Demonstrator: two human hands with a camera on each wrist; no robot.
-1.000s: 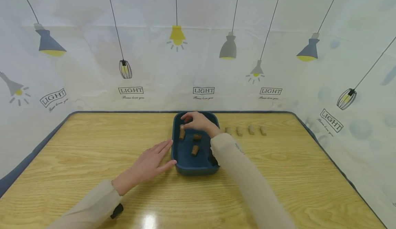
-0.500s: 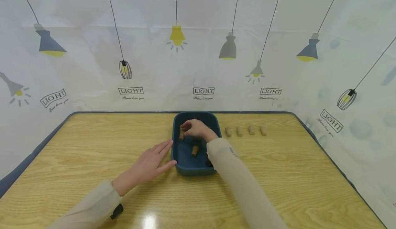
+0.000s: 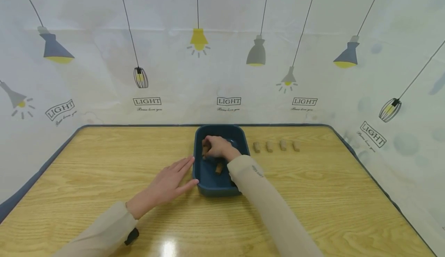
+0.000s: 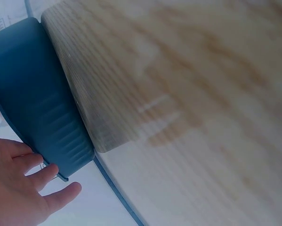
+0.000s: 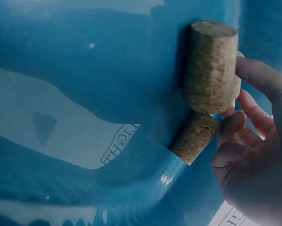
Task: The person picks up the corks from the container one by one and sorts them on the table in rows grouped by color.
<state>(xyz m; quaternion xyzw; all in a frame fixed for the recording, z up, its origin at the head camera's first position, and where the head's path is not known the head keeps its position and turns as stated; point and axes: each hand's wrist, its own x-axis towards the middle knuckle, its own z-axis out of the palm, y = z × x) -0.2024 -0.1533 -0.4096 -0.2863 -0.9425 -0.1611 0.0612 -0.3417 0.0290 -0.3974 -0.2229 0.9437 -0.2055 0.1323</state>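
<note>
Left hand (image 3: 170, 181) straight-fingered, touching the blue tray (image 3: 219, 192) at its 8 o'clock side. Right hand (image 3: 218, 147), inside the tray towards 10 o'clock, appears to pinch a cork (image 5: 236, 88). My right-wrist feed shows two loose corks (image 5: 210, 66) beside that hand; on the head feed I make out one. The nearer hides most of the pinched one. Worktop (image 3: 313, 191), 2–3 o'clock of tray: four pale pieces (image 3: 269, 146), detail too small.

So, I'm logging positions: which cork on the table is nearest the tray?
The row's leftmost cork; the other three sit farther right of the tray.
</note>
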